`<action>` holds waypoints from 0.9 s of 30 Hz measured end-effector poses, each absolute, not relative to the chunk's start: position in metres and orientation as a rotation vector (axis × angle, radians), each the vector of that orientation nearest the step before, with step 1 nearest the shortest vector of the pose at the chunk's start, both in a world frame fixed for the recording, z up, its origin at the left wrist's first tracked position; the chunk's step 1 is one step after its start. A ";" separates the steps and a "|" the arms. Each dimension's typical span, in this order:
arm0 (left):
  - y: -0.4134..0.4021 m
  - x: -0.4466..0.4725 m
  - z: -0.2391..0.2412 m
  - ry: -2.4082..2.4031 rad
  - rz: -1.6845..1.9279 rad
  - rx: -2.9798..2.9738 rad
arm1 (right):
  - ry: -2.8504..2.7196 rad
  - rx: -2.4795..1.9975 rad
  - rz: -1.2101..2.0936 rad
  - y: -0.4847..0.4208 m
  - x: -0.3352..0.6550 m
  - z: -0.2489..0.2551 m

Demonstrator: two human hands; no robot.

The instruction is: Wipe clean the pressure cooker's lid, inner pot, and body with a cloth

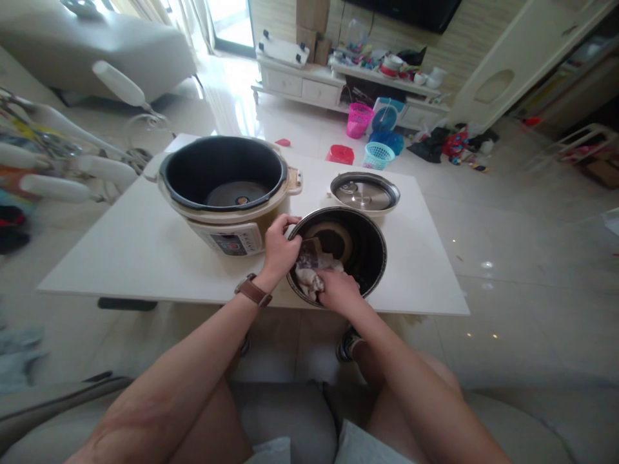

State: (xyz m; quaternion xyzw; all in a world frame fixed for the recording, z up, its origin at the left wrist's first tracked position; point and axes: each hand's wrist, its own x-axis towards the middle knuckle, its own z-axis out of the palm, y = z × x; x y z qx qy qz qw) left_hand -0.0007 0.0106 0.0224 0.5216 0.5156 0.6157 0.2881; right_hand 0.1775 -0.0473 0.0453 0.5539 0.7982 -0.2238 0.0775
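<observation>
Your left hand (281, 248) pinches the rim of the black pot (370, 258) near the edge of the table (428, 270), likely steadying it; your right hand (339, 293), fingertips partly hidden, seems clenched around 1 bunched cloth (314, 258) inside.

Crumpled, dark-patched pale cloth (308, 256) inside a round, open-topped black pot (371, 251).

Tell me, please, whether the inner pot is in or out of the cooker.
Out: the inner pot, held by the left hand, is beside the cooker, whose heating plate lies exposed.
</observation>
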 end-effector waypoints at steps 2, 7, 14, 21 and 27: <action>0.015 -0.012 0.026 1.313 1.589 1.480 | 2.372 1.567 -0.540 -0.050 0.175 0.049; 0.013 -0.023 0.034 1.252 1.480 1.625 | 2.356 1.532 -0.457 -0.051 0.170 0.051; 0.001 -0.008 0.034 1.235 1.578 1.495 | 2.340 1.578 -0.500 -0.043 0.178 0.050; -0.017 0.020 0.035 1.242 1.680 1.420 | 2.412 2.049 -1.539 -0.038 0.162 0.021; -0.024 0.036 0.033 1.287 1.762 1.324 | 2.384 2.099 -2.236 -0.031 0.159 0.008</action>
